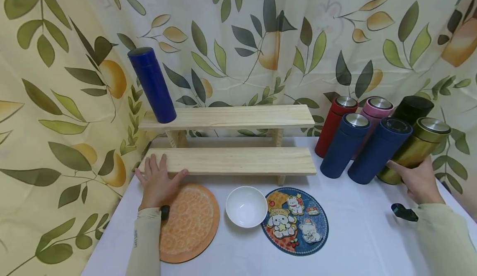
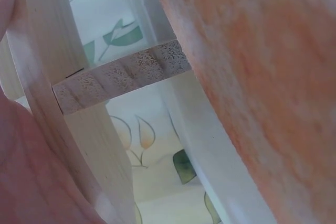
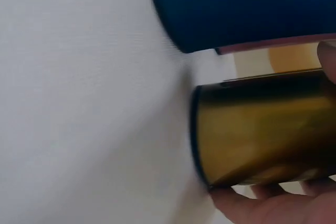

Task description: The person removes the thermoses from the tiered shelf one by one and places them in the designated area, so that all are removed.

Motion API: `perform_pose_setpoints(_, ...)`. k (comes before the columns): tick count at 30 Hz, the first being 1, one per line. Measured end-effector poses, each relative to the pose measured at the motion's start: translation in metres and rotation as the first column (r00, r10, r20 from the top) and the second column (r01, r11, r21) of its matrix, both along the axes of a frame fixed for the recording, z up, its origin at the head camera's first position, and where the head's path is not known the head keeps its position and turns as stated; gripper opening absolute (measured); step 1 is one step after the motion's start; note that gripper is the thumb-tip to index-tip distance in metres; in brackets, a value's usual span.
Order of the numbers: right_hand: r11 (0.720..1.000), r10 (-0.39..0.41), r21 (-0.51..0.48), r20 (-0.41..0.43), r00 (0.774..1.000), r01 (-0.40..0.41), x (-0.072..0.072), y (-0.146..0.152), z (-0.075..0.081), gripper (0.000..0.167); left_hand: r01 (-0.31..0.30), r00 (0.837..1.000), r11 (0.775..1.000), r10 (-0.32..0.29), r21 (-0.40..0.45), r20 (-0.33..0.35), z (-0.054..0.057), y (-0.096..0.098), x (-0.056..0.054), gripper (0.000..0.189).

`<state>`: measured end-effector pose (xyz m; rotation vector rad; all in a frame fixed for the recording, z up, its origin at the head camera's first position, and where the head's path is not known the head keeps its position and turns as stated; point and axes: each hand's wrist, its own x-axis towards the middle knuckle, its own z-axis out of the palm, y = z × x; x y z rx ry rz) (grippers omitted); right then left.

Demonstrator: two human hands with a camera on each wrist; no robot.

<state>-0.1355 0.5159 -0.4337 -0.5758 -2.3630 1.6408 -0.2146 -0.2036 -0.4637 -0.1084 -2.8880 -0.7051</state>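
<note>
My left hand (image 1: 160,185) rests with spread fingers on the left end of the lower board (image 1: 238,161) of a two-step wooden rack. In the left wrist view, part of the palm lies beside the board's edge (image 2: 47,66). At the far right, my right hand (image 1: 421,181) grips the lower part of a gold thermos (image 1: 417,143), thumb on one side and fingers round the other. The right wrist view shows the gold thermos (image 3: 262,129) beside a blue one (image 3: 247,9). A shiny blue thermos (image 1: 152,85) stands alone on the upper board's left end.
Beside the gold thermos stand a red thermos (image 1: 331,125), a pink one (image 1: 376,106), a black one (image 1: 413,108) and two dark blue ones (image 1: 343,147). In front of the rack lie an orange round mat (image 1: 190,226), a white bowl (image 1: 246,207) and a cartoon mat (image 1: 294,222).
</note>
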Motion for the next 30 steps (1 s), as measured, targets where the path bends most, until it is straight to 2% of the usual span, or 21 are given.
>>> perform_pose_setpoints(3,0.999,-0.01,0.047,0.073,0.997,0.006,-0.001,-0.001,-0.001,0.081,-0.004,1.0,1.0,0.004,0.003,-0.004,0.002,0.0,0.0,0.112)
perform_pose_setpoints(7,0.997,-0.017,0.075,0.157,0.987,0.005,0.001,-0.004,-0.002,0.097,-0.007,1.0,1.0,0.007,0.001,-0.012,0.003,0.002,-0.001,0.112)
perform_pose_setpoints(9,0.998,-0.034,0.057,0.176,0.984,0.024,0.004,-0.008,0.0,0.103,-0.007,1.0,1.0,0.007,0.0,-0.01,0.003,0.002,-0.001,0.112)
perform_pose_setpoints(11,0.997,-0.074,0.011,0.161,0.984,0.073,0.008,-0.015,0.005,0.103,-0.008,1.0,1.0,0.008,0.002,-0.002,0.003,0.002,-0.001,0.113)
perform_pose_setpoints(13,0.989,-0.137,-0.043,0.122,0.983,0.143,0.013,-0.025,0.014,0.103,-0.01,1.0,1.0,0.01,0.006,0.006,0.003,0.002,0.0,0.113)
perform_pose_setpoints(15,0.971,-0.229,-0.06,0.049,0.972,0.231,0.017,-0.04,0.023,0.1,-0.014,1.0,1.0,0.014,0.01,0.012,0.002,0.001,0.001,0.114)
perform_pose_setpoints(17,0.955,-0.293,-0.051,-0.039,0.955,0.291,0.023,-0.054,0.033,0.095,-0.015,1.0,1.0,0.015,0.012,0.015,0.002,0.001,0.001,0.114)
perform_pose_setpoints(19,0.94,-0.339,-0.008,-0.15,0.929,0.341,0.026,-0.067,0.043,0.092,-0.015,1.0,1.0,0.015,0.014,0.017,0.002,0.001,0.001,0.114)
perform_pose_setpoints(21,0.929,-0.345,0.044,-0.256,0.903,0.367,0.029,-0.077,0.053,0.089,-0.016,1.0,1.0,0.016,0.014,0.016,0.001,0.001,0.001,0.114)
perform_pose_setpoints(24,0.918,-0.324,0.1,-0.367,0.872,0.383,0.032,-0.087,0.067,0.087,-0.016,1.0,1.0,0.016,0.018,0.02,0.001,0.001,0.001,0.115)
perform_pose_setpoints(30,0.913,-0.271,0.158,-0.458,0.847,0.377,0.034,-0.099,0.081,0.084,-0.016,1.0,1.0,0.015,0.026,0.021,0.003,0.003,0.002,0.114)
